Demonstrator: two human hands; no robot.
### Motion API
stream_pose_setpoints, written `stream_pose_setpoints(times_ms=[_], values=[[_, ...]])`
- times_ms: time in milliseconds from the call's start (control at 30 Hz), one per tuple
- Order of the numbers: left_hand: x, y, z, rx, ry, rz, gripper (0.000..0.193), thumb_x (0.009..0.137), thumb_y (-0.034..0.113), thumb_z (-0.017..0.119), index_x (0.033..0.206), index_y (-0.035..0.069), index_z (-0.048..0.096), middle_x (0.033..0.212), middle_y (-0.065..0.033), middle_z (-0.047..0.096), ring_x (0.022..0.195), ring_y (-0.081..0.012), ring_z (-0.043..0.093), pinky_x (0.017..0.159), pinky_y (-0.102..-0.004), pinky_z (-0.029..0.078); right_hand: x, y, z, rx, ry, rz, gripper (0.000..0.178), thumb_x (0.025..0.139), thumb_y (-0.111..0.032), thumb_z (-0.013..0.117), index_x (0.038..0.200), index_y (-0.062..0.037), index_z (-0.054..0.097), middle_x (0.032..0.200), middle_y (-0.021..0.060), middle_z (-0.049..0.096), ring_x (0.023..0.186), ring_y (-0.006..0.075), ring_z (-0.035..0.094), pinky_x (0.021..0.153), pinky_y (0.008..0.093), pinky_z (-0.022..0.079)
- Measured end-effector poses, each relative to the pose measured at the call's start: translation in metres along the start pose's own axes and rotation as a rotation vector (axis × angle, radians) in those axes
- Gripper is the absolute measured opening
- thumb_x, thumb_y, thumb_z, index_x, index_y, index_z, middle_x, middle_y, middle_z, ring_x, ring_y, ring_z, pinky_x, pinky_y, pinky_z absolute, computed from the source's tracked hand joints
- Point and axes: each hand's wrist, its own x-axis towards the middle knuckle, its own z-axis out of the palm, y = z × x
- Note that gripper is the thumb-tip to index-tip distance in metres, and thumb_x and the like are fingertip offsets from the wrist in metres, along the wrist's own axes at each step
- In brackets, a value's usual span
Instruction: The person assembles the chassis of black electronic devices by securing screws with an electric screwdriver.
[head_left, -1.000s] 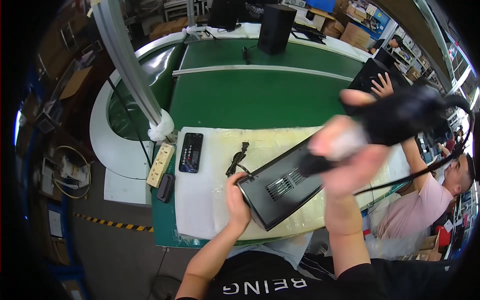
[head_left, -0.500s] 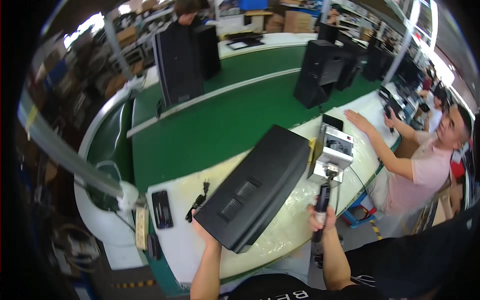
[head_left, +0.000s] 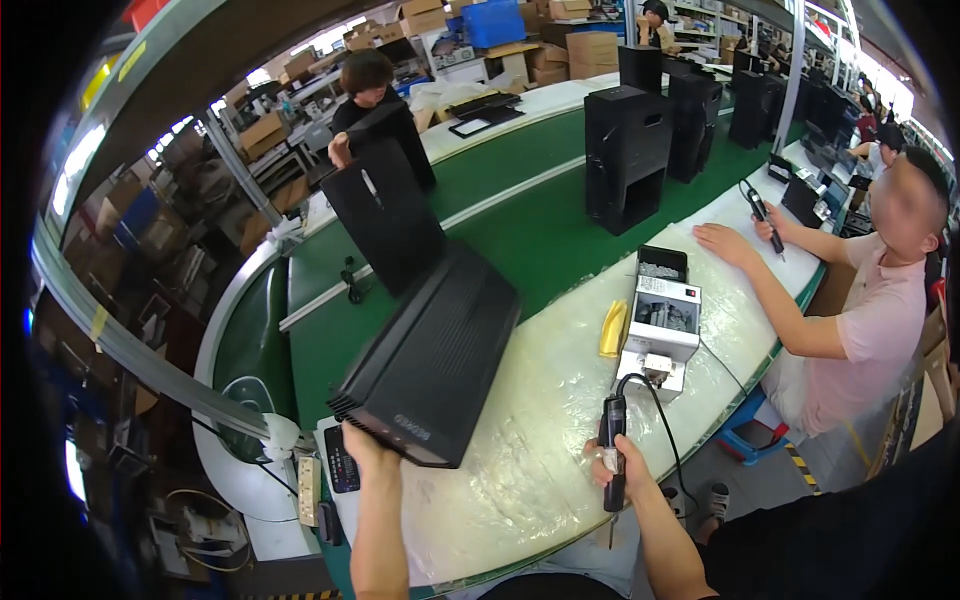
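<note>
1. Two bare hands in view. L hand (head_left: 368,448) is at the near end of the black case (head_left: 440,350); its fingers go out of sight underneath, so can't tell if they're clamped or just propping.
2. Case: L of centre, tilted, slanting over mat (head_left: 540,480) and green belt (head_left: 540,270). Underside hidden; can't tell what, if anything, it rests on. Its far end overlaps a black cabinet (head_left: 385,215), cutting off that one's lower part.
3. R hand (head_left: 620,465): fingers wrapped round the electric screwdriver (head_left: 613,412), bit pointing down; mid-body partly covered by fingers.
4. Driver's cord (head_left: 678,455) loops by the metal screw feeder (head_left: 662,325); contents too small to make out.
5. Yellow item (head_left: 612,330) just L of feeder, kind unclear.
6. Dark phone (head_left: 344,472) partly hidden behind case/L hand, nr power strip (head_left: 309,485).
7. Co-worker (head_left: 870,290) at R, lower body partly blocked; bkgd cluttered, edges lost in fisheye black.
</note>
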Motion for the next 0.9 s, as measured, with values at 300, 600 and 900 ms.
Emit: stream_pose_setpoints(times_ms=[300, 600, 900], values=[[-0.037, 0.096, 0.017, 0.047, 0.283, 0.078, 0.043, 0.095, 0.031, 0.036, 0.124, 0.008, 0.057, 0.124, -0.0105, 0.06, 0.114, -0.0304, 0.056, 0.101, -0.0472, 0.042, 0.001, -0.004, 0.004, -0.028, -0.018, -0.015, 0.045, 0.092, -0.037, 0.058, 0.125, -0.0112, 0.041, 0.105, 0.0176, 0.059, 0.048, 0.0176, 0.052, 0.043, 0.033, 0.045], [-0.003, 0.149, 0.003, 0.032, 0.382, 0.148, 0.046, 0.095, 0.029, 0.031, 0.126, 0.008, 0.058, 0.127, -0.0108, 0.059, 0.117, -0.0314, 0.055, 0.103, -0.0491, 0.041, 0.003, 0.002, -0.001, -0.026, -0.024, -0.02, 0.042, 0.093, -0.037, 0.055, 0.125, -0.0138, 0.044, 0.101, 0.0169, 0.06, 0.047, 0.0183, 0.051, 0.041, 0.0344, 0.043], [0.076, 0.174, 0.081, -0.08, 0.172, 0.044, 0.054, 0.085, 0.02, 0.045, 0.137, 0.004, 0.038, 0.146, -0.0158, 0.037, 0.138, -0.0386, 0.028, 0.114, -0.0572, 0.008, 0.002, -0.001, 0.002, -0.085, 0.033, -0.037, 0.042, 0.094, -0.038, 0.053, 0.128, -0.0144, 0.046, 0.099, 0.0141, 0.061, 0.047, 0.0164, 0.049, 0.042, 0.0335, 0.042]])
